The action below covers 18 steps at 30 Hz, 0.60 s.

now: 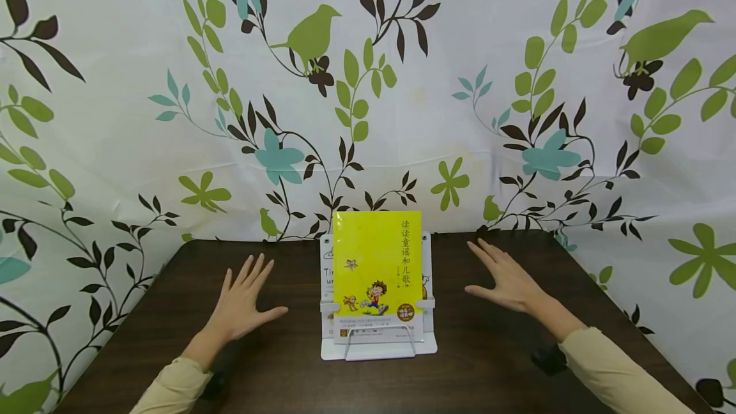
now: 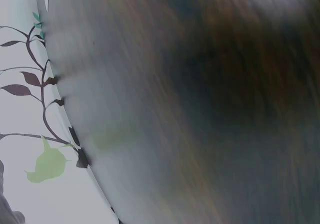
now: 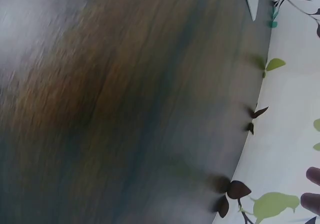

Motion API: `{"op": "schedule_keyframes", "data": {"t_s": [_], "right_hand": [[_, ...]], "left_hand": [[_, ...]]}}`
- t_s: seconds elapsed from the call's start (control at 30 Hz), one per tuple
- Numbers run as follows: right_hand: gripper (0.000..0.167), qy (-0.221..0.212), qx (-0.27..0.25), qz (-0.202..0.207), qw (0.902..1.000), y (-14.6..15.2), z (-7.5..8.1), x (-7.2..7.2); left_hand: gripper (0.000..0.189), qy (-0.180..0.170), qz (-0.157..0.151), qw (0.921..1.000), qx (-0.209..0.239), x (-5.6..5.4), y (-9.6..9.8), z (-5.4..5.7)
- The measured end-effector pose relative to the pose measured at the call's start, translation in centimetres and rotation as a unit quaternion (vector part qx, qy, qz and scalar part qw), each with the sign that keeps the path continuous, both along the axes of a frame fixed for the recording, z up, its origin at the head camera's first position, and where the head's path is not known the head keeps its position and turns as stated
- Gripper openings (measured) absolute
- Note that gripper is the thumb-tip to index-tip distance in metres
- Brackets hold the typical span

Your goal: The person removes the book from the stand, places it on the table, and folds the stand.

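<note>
A yellow book (image 1: 368, 260) with Chinese characters and a cartoon child on its cover stands upright on a white book stand (image 1: 330, 349). Side clips and a wire rest at the bottom hold it in place. Behind the book, parts of a white printed page (image 1: 328, 273) show at both sides. My left hand (image 1: 244, 305) is to the left of the stand, fingers spread and holding nothing. On the other side my right hand (image 1: 506, 280) is likewise spread, apart from the book. Fingertips (image 3: 311, 202) of the right hand show at the edge of the right wrist view.
The stand is on a dark brown wooden table (image 1: 460, 375). Directly behind the table hangs a white cloth (image 1: 402, 120) printed with green birds, leaves and blue flowers. Dark wrist devices (image 1: 549, 360) sit under the cream sleeves (image 1: 609, 363).
</note>
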State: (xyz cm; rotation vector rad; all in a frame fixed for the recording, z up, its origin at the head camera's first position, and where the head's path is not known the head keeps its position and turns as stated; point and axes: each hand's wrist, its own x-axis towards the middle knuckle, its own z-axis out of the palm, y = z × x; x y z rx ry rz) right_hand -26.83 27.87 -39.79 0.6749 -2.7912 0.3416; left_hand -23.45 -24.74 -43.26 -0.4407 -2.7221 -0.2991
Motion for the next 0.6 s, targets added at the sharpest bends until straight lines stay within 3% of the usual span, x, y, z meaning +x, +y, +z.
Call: {"op": "schedule_keyframes", "data": {"t_s": [0.33, 0.6], "right_hand": [[0.086, -0.034, -0.073, 0.017, 0.9966, -1.5, 0.4, 0.8], [0.081, -0.046, -0.16, 0.062, 0.9841, -3.0, 0.4, 1.5]], "left_hand": [[0.097, -0.021, -0.019, 0.9984, 0.05, 0.2, 2.0, 0.7], [0.092, -0.001, -0.042, 0.9928, 0.113, 0.9, 4.1, 1.2]]}}
